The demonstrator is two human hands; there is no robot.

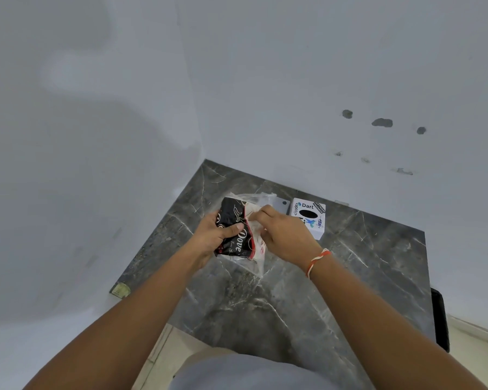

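My left hand (216, 233) grips a black packet (234, 220) printed with white "Dove" lettering and a red edge, thumb across its front. The packet sits partly inside a clear plastic bag (255, 258) that hangs down over the dark marble counter (279, 305). At the bag's upper edge my right hand (282, 233) pinches the plastic, right beside the packet. A red and white thread band circles my right wrist.
A white box (310, 218) with "Dart" and code stickers stands on the counter just right of my hands. A small white flat piece (276, 204) lies behind the bag. White walls meet in the corner behind. A black object (440, 319) hangs off the counter's right edge.
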